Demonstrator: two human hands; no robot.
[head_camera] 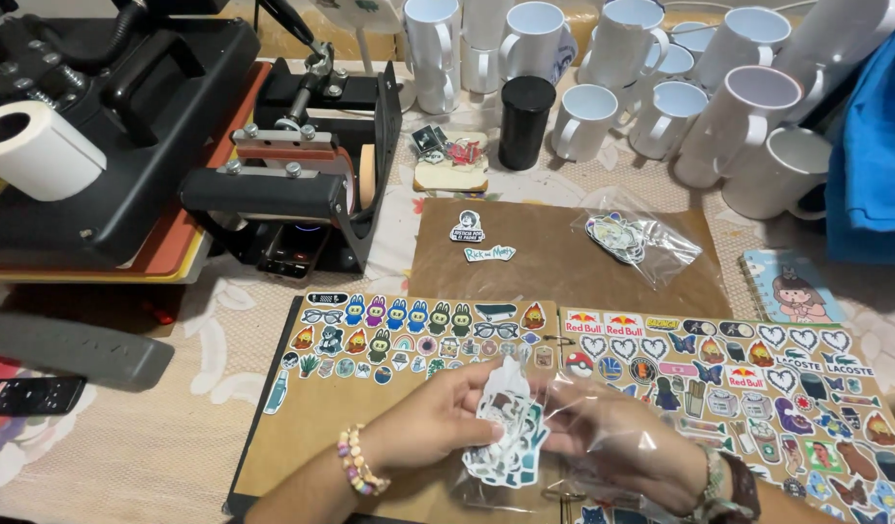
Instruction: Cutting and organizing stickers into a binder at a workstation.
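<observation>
My left hand (430, 423), with a bead bracelet on the wrist, pinches a small stack of die-cut stickers (507, 427). My right hand (630, 444) holds a clear plastic bag (574, 412) that wraps partly around the same stack. Both hands hover over an open brown sticker album (312, 427) whose two pages carry several rows of small colourful stickers.
A brown sheet (554, 267) behind the album has two loose stickers and another clear bag of stickers (634, 239). Several white mugs (739, 107) and a black cylinder (524, 121) stand at the back. A mug heat press (292, 184) and flat press (98, 146) are left.
</observation>
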